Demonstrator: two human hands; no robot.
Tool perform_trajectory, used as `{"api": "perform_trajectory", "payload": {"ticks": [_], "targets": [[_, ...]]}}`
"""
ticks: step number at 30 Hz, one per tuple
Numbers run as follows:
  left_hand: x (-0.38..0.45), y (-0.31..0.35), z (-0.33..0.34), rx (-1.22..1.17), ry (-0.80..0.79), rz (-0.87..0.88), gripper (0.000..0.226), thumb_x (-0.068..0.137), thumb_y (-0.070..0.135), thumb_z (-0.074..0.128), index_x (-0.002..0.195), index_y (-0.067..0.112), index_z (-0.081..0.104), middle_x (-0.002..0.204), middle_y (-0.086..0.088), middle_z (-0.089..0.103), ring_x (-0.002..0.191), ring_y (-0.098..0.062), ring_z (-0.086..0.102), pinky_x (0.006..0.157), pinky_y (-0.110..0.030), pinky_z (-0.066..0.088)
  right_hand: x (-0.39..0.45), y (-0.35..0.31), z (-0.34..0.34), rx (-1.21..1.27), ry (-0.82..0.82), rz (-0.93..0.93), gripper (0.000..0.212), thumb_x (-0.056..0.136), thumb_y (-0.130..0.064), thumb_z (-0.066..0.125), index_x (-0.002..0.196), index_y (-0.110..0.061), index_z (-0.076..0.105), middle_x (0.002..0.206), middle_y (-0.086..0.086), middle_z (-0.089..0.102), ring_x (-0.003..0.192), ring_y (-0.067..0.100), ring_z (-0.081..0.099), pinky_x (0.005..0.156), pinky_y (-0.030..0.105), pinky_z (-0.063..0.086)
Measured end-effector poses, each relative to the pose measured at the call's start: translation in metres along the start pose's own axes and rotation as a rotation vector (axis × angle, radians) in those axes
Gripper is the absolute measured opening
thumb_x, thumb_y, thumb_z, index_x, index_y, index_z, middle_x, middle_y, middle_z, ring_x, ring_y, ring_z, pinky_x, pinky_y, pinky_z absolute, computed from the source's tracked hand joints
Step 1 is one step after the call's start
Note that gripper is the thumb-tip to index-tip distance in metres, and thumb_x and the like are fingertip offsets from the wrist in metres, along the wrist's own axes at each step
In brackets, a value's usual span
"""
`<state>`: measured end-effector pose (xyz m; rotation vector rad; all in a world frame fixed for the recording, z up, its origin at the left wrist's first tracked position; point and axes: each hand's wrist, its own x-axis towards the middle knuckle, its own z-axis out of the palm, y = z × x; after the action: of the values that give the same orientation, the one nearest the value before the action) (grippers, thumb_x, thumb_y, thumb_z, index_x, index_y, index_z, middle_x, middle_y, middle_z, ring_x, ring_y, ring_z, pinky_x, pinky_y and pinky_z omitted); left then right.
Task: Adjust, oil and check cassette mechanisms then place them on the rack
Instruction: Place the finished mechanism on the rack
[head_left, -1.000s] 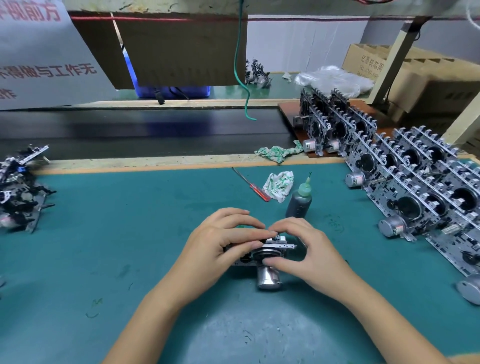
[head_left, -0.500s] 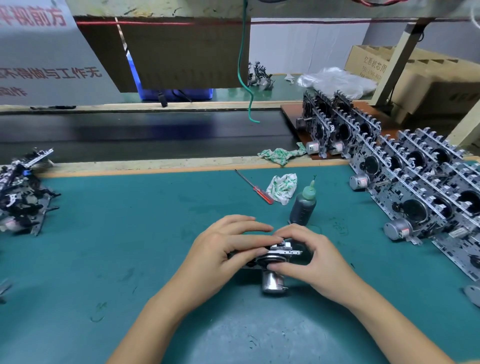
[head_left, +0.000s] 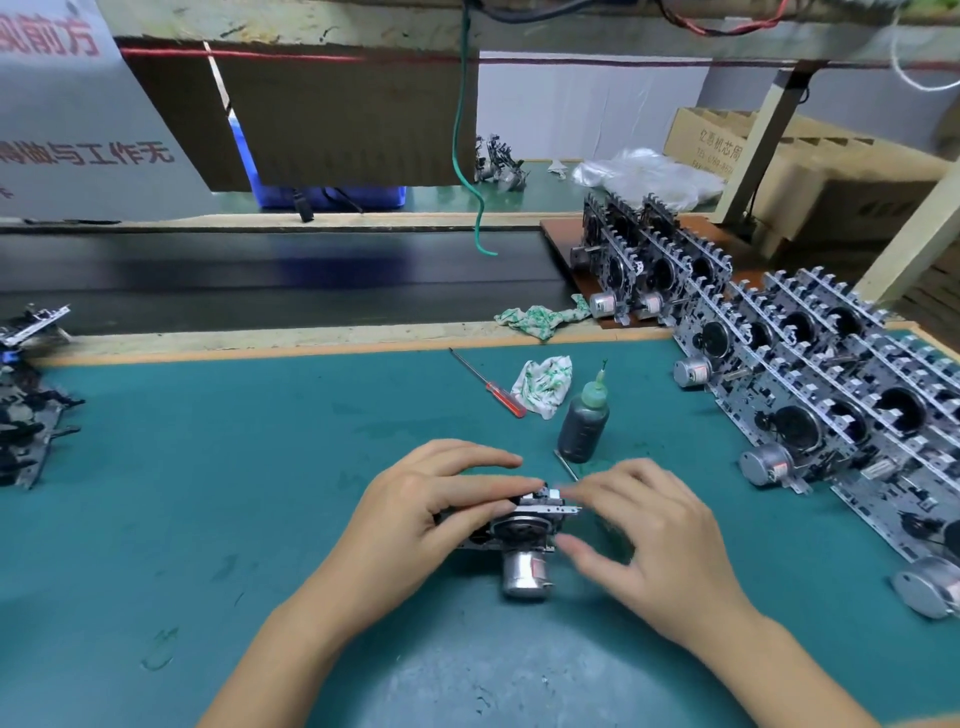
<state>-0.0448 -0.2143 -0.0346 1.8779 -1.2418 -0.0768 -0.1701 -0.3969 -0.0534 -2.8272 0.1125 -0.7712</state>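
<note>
Here, metal cassette mech (head_left: 519, 525) w/ silver motor (head_left: 523, 574), flat on mat (head_left: 208, 493).

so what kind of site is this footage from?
Most likely a small electronics assembly line workstation. Rows of finished cassette mechanisms stand along the right of the green bench mat, a dark conveyor belt runs behind it, and an oil bottle and red screwdriver lie within reach.

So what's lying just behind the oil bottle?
Behind the oil bottle lie a crumpled patterned rag and a red-handled screwdriver; the bottle covers the rag's near edge.
</note>
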Motion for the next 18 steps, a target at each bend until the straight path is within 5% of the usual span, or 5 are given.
{"api": "perform_trajectory", "payload": {"ticks": [9, 13, 18], "targets": [[0.002, 0.002, -0.002, -0.022, -0.024, -0.021, 0.032, 0.090, 0.039, 0.056, 0.118, 0.054, 0.055, 0.118, 0.028, 0.058, 0.111, 0.000, 0.053, 0.093, -0.014, 0.037, 0.002, -0.001, -0.002, -0.052, -0.138, -0.083, 0.045, 0.081, -0.058, 0.047, 0.080, -0.022, 0.074, 0.087, -0.016, 0.068, 0.082, 0.015, 0.060, 0.080, 0.026, 0.043], [0.001, 0.004, -0.009, -0.128, -0.054, -0.040, 0.027, 0.086, 0.030, 0.059, 0.105, 0.047, 0.069, 0.113, 0.027, 0.063, 0.110, 0.001, 0.056, 0.092, -0.011, 0.038, 0.014, -0.001, -0.014, 0.141, -0.113, 0.030, 0.044, 0.083, -0.059, 0.045, 0.093, -0.026, 0.072, 0.088, -0.017, 0.065, 0.087, 0.006, 0.055, 0.082, 0.020, 0.036], [-0.011, 0.001, -0.030, -0.038, 0.152, -0.081, 0.016, 0.073, 0.038, 0.073, 0.088, 0.034, 0.076, 0.096, 0.021, 0.070, 0.094, 0.000, 0.063, 0.084, -0.010, 0.042, 0.035, -0.018, -0.019, 0.225, -0.119, -0.035, 0.033, 0.083, -0.057, 0.045, 0.086, -0.025, 0.054, 0.073, -0.015, 0.047, 0.068, 0.004, 0.042, 0.059, 0.028, 0.042]]}}
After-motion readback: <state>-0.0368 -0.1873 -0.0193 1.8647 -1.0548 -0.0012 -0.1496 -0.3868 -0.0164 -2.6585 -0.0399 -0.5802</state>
